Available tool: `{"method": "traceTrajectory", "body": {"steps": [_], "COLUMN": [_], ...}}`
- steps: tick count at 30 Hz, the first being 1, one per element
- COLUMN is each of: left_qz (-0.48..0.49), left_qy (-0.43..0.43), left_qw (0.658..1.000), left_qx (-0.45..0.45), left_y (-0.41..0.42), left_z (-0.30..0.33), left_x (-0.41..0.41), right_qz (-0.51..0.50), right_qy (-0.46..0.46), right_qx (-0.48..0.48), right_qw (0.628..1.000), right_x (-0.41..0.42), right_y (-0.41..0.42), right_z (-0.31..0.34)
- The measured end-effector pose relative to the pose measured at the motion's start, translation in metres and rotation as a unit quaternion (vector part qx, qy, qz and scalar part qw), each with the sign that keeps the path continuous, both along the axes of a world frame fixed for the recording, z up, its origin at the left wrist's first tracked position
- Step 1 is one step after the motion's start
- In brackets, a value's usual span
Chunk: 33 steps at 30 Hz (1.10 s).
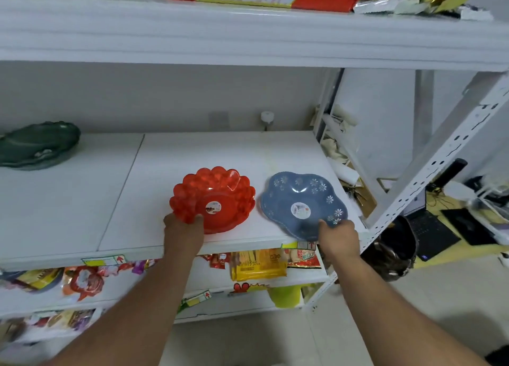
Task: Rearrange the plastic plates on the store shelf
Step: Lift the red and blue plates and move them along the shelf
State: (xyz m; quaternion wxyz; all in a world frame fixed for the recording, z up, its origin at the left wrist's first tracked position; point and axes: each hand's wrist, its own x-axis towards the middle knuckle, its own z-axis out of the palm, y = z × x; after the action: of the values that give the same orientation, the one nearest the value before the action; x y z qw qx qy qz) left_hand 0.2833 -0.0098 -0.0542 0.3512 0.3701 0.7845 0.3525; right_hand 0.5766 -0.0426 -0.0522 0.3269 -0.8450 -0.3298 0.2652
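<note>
A red scalloped plastic plate (217, 195) sits near the front of the white shelf (192, 151), with a round sticker in its middle. My left hand (183, 232) grips its near-left rim. Right beside it lies a blue flower-patterned plate (300, 197), also stickered, close to the shelf's right front corner. My right hand (340, 239) holds its near-right rim. A dark green plate (38, 144) rests at the far left of the same shelf, away from both hands.
A shelf above (248, 35) carries red and gold packages. Lower shelves hold snack packets (259, 265) and a green cup (285, 297). A perforated white upright (440, 156) stands at the right, with a laptop (429, 228) and clutter beyond it.
</note>
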Motion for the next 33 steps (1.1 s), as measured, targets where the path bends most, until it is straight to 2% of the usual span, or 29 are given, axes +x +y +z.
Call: {"method": "traceTrajectory", "body": {"steps": [3,5,7,11,14,23,33], "left_qz": [0.088,0.124,0.125,0.119,0.135,0.218,0.391], "left_qy": [-0.148,-0.211,-0.264,-0.347,-0.358,-0.308,-0.304], "left_qw": [0.985,0.969,0.954,0.929,0.923,0.925,0.857], "left_qx": [-0.014,-0.040,-0.064,-0.058,-0.035,0.037,0.139], "left_y": [0.003,0.005,0.006,0.006,0.004,-0.043,-0.140], "left_z": [-0.001,-0.005,-0.010,-0.012,-0.005,0.025,0.050], "left_x": [0.002,0.001,0.001,0.007,0.013,0.005,-0.046], "right_qz": [-0.089,-0.124,-0.135,-0.116,-0.088,0.042,0.236], "right_qy": [0.096,0.115,0.144,0.260,0.277,0.265,0.283], "right_qx": [-0.019,-0.039,-0.056,-0.036,-0.021,0.035,-0.018], "right_qw": [0.991,0.985,0.979,0.958,0.957,0.963,0.930], "right_x": [-0.002,0.000,0.004,0.011,0.016,0.014,-0.064], "right_y": [0.010,0.015,0.019,0.021,0.024,0.034,0.020], "right_z": [-0.002,-0.003,-0.006,-0.008,-0.008,0.024,0.034]}}
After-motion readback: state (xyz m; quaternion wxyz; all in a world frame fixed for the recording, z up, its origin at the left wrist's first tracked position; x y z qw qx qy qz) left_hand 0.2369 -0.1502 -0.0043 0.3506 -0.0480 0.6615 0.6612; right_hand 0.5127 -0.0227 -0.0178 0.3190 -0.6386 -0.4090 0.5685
